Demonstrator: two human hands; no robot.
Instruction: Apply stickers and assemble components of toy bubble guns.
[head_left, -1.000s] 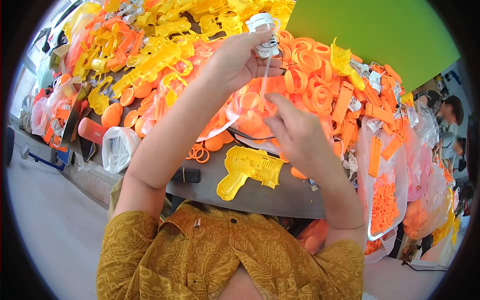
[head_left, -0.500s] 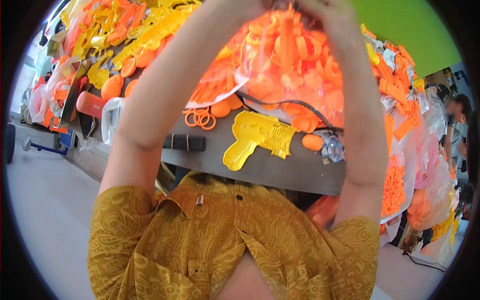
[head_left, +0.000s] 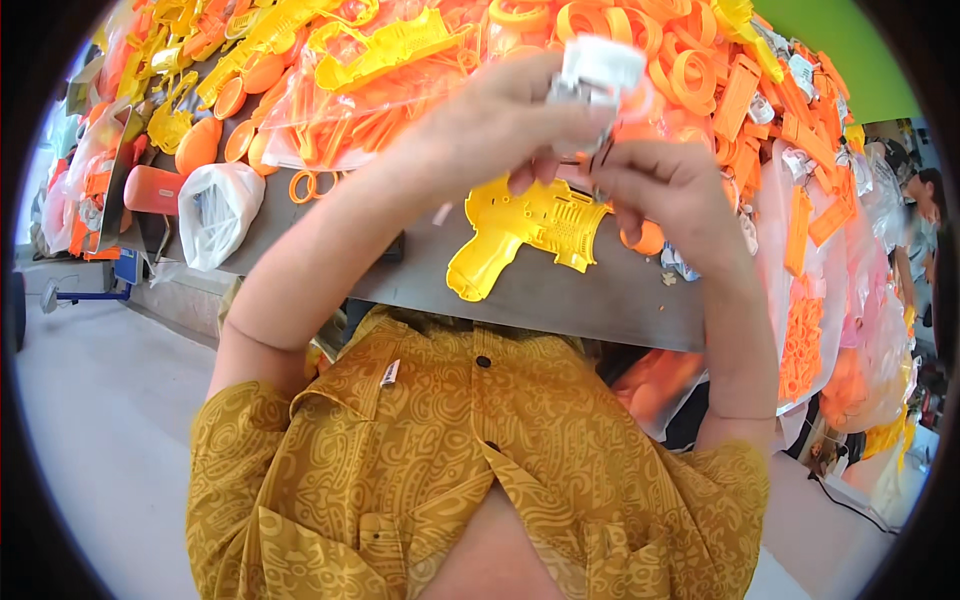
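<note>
My left hand [head_left: 525,115] is closed around a small white plastic part with metal-looking pieces [head_left: 602,68], blurred by motion. Close beside it, my right hand [head_left: 668,185] pinches with its fingertips near thin dark strands at the part's lower end; what exactly it grips is too small to make out. Beneath both hands, a yellow toy-gun shell half [head_left: 520,235] lies on the grey table [head_left: 440,275], its hollow inner side up and its handle toward me. The fingers of the left hand partly cover its upper edge.
Orange rings [head_left: 690,80] and other orange parts are heaped at the back. Yellow shell pieces [head_left: 390,50] lie at the far left. On the left stand a white plastic bag [head_left: 215,215] and a reddish cylinder [head_left: 153,190]. Bags of orange parts [head_left: 800,335] crowd the right.
Both hands have come back from the top edge toward me, over the yellow shell. The white part now shows in my left hand. The whole view has shifted slightly.
</note>
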